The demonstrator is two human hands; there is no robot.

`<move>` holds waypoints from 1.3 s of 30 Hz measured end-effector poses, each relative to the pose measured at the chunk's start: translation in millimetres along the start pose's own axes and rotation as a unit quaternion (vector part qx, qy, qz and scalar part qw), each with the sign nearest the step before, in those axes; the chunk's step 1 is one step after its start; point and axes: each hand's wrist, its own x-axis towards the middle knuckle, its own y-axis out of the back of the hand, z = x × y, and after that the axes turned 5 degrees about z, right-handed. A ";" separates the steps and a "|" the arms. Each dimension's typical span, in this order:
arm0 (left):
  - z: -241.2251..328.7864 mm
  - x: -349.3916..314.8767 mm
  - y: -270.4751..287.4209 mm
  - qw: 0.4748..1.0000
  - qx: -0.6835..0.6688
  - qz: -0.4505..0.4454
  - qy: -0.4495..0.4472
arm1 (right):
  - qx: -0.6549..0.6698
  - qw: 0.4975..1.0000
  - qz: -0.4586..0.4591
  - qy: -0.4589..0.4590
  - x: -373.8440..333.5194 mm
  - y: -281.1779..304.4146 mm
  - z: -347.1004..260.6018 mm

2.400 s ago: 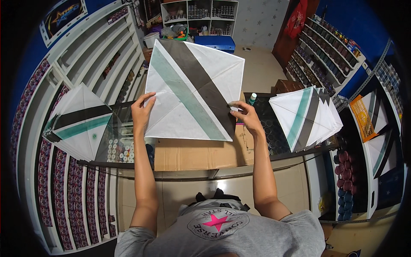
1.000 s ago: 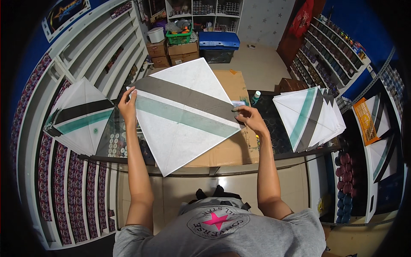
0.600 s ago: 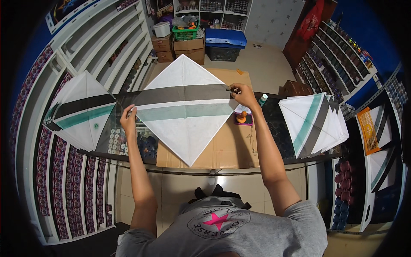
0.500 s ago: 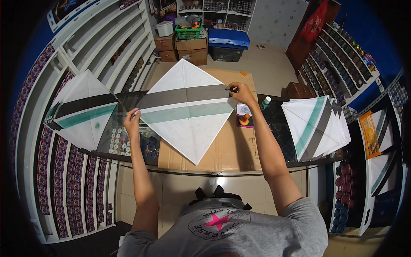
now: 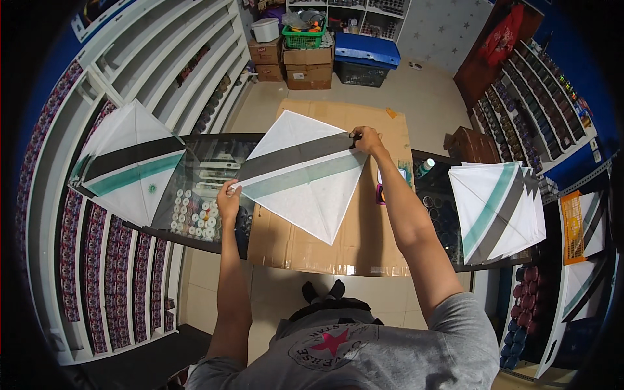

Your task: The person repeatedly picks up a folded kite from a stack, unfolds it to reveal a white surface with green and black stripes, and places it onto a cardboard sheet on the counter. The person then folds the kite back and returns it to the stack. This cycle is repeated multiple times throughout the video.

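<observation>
A white diamond-shaped kite [image 5: 312,211] with a black band and a green band is held out over a sheet of cardboard [image 5: 299,257]. My left hand [image 5: 228,200] pinches its left corner. At the right corner, my right hand [image 5: 368,140] grips the edge, its fingertips dark. The kite lies tilted, its lower point toward me. Just right of it, a small pink-edged box [image 5: 380,194] is mostly hidden behind my right forearm.
Matching kites are stacked at the left [image 5: 133,130] and right [image 5: 497,214] of the glass counter [image 5: 208,153]. A green bottle [image 5: 424,168] stands right of the cardboard. White spools [image 5: 188,214] show through the glass. Shelves [image 5: 162,58] line the left wall.
The kite has turned a little clockwise and appears lower over the cardboard, both hands still on its corners. The view has shifted, and my forearm now covers the orange-handled stamp.
</observation>
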 end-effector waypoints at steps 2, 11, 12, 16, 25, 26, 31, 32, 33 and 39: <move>11.0 -7.2 -8.7 0.999 0.050 -0.008 0.011 | -0.013 1.000 0.011 0.002 1.7 -1.7 8.6; 36.3 -30.1 8.1 0.989 0.141 -0.036 -0.030 | -0.010 0.995 0.093 0.036 -22.3 24.2 9.4; 41.2 -33.0 11.6 0.988 0.145 -0.044 -0.023 | -0.006 0.992 0.117 0.049 -31.8 33.9 9.9; 35.7 -32.2 11.1 0.990 0.129 -0.026 -0.049 | -0.020 0.985 0.171 0.033 -78.3 74.6 14.5; 78.6 -45.4 -64.3 0.958 0.133 -0.020 -0.253 | -0.146 0.984 -0.007 -0.106 -183.2 97.5 2.1; 83.9 -52.6 -70.0 0.960 0.155 -0.045 -0.230 | -0.140 0.986 -0.009 -0.085 -187.9 94.1 3.5; 75.8 -76.9 -92.5 0.939 0.185 -0.014 -0.288 | -0.179 0.981 -0.025 -0.068 -185.4 64.4 20.0; 75.1 -80.3 -93.3 0.934 0.194 -0.003 -0.300 | -0.193 0.978 -0.027 -0.069 -185.4 62.7 20.0; 74.5 -82.2 -93.9 0.928 0.203 0.008 -0.312 | -0.190 0.979 -0.030 -0.068 -185.8 62.6 21.0; 73.5 -82.2 -95.7 0.928 0.203 0.002 -0.311 | -0.190 0.980 -0.034 -0.056 -184.0 61.4 23.7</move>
